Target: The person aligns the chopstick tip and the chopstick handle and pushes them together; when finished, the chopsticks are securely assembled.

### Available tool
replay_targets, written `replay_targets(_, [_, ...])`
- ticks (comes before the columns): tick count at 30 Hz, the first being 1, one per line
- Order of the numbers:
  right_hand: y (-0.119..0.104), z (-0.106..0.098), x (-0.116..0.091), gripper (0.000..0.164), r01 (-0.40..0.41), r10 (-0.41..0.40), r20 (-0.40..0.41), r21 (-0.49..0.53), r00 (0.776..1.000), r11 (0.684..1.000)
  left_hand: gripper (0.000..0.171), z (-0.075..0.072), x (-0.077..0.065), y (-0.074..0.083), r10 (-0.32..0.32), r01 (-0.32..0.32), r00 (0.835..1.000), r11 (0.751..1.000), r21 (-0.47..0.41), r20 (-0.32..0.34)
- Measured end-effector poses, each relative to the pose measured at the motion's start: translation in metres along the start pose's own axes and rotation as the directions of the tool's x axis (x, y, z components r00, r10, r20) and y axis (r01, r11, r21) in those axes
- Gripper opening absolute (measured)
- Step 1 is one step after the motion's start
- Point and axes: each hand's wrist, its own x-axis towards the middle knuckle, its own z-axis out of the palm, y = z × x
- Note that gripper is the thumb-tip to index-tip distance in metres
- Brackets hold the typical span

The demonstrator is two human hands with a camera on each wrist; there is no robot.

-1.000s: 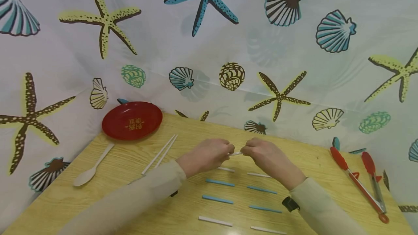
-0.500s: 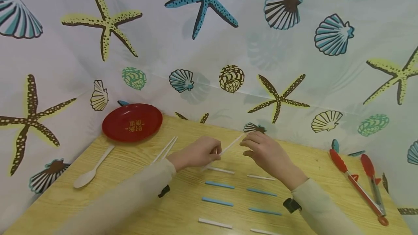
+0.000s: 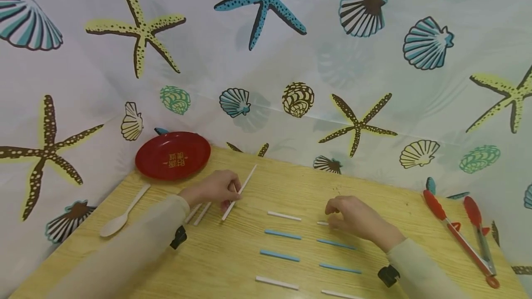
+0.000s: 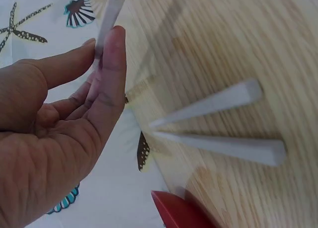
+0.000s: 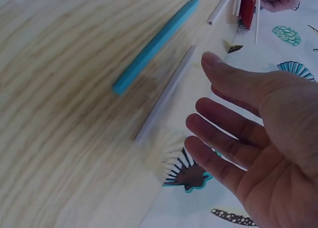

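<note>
My left hand (image 3: pixel 216 188) pinches a white chopstick (image 3: pixel 248 178) between thumb and fingers, slanting above the table. In the left wrist view the chopstick's thick end (image 4: pixel 112 12) shows past the fingertips. Below that hand, two more white chopsticks (image 4: pixel 218 146) lie with their thin ends close together. My right hand (image 3: pixel 357 218) hovers with loosely bent fingers and nothing between them. It partly covers a short white stick (image 3: pixel 322 223) in the head view; the right wrist view shows this stick lying beside a blue stick (image 5: pixel 156 46), apart from the fingers.
Several short blue and white sticks (image 3: pixel 280 255) lie in two columns on the wooden table (image 3: pixel 224 262). A red plate (image 3: pixel 158 153) leans at the back left by a pale spoon (image 3: pixel 114 225). Red-tipped tongs (image 3: pixel 461 239) lie at right. A patterned cloth (image 3: pixel 282 63) hangs behind.
The left hand has moved left with the white chopstick, toward the two lying ones. The right hand has let go of that chopstick and sunk lower over the short sticks.
</note>
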Motion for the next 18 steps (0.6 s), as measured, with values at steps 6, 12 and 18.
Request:
replay_targets(6, [0.007,0.004,-0.005,0.024,-0.051,0.046,0.079,0.061,0.996,0.997,0.011,-0.005,-0.009,-0.005,-0.141,0.141,0.99,0.99,0.008,0.029])
replay_targets(12, [0.007,0.006,-0.008,0.025,-0.068,0.061,0.102,0.07,0.993,0.995,0.009,-0.004,-0.016,-0.001,-0.234,0.231,0.971,0.971,0.064,0.041])
replay_targets(18, [0.008,0.005,-0.008,0.024,-0.059,0.05,0.104,0.083,0.993,0.995,0.012,-0.004,-0.016,-0.006,-0.236,0.234,0.972,0.965,0.117,0.01])
